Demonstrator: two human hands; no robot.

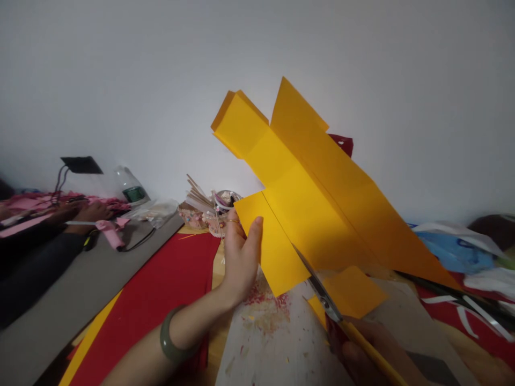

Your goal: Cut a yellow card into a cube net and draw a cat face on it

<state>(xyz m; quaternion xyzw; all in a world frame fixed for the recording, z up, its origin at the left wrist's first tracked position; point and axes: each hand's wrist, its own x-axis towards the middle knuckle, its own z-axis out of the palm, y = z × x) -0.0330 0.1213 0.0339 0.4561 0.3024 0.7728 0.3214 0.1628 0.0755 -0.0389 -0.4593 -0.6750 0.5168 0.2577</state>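
Note:
A large sheet of yellow card (289, 198) with fold lines is raised in front of me, and its folded end tab points to the upper left. My left hand (243, 254) pinches the card's lower left flap, thumb in front and fingers mostly behind. In my right hand (374, 348) is a pair of scissors (322, 295) with dark red handles. Their blades meet the card along a cut line between the flap and the main panel. A narrow yellow strip lies along the right hand; what it is, I cannot tell. Blur and shadow partly obscure those fingers.
Red sheets (148, 300) lie left on the table beside a grey board (116, 279). Another person's hands (90, 214) work among pink pieces near a pink glue gun (109, 233). Decorated cups (193, 214) and a plastic bottle (131, 185) stand behind; plastic bags (450, 249) lie right.

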